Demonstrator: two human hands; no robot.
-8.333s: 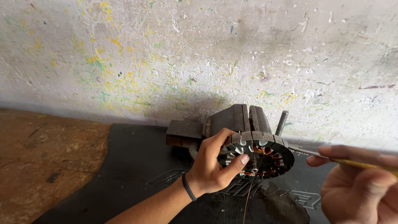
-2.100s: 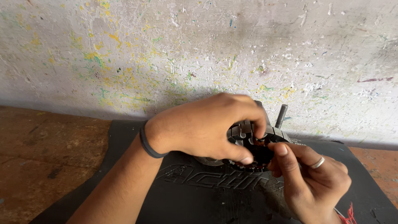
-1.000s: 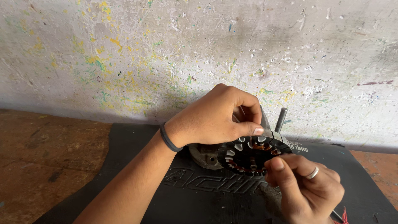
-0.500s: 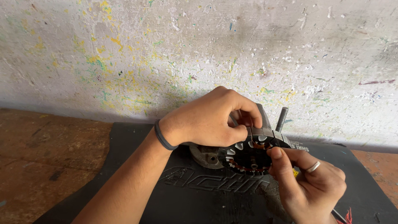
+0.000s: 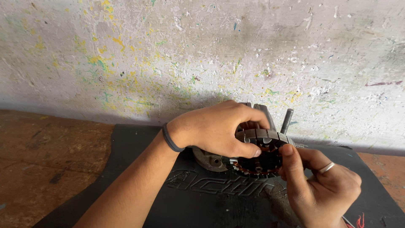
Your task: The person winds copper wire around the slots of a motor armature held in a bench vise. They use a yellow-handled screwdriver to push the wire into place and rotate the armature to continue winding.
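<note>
Right now a rough whitewashed wall (image 5: 202,55), flecked with yellow and green paint, is filling the whole background behind both hands. Under the left forearm a black rubber mat (image 5: 139,147) with raised lettering is lying over a worn reddish-brown wooden bench (image 5: 46,156), which is showing bare out to the left of that arm and again at the far right edge beyond the right hand.

Between the two hands a round motor stator (image 5: 259,154) is standing on edge, its ring of grey laminated steel teeth showing along the top and coppery-red windings glinting inside the dark centre. It is being held in what looks like a small grey bench vise (image 5: 211,158), though the left hand is covering most of that, so the clamping is not clear. A short metal rod (image 5: 287,121) is sticking up just behind the stator, above the right fingertips.

The left hand (image 5: 215,128), a dark band at its wrist, is curling over the stator's top and gripping it, thumb pressing on the near face. The right hand (image 5: 320,185), wearing a silver ring, is pinching the stator's right rim with thumb and fingers closed on it. Red wires (image 5: 359,221) are peeking out beneath the right wrist.
</note>
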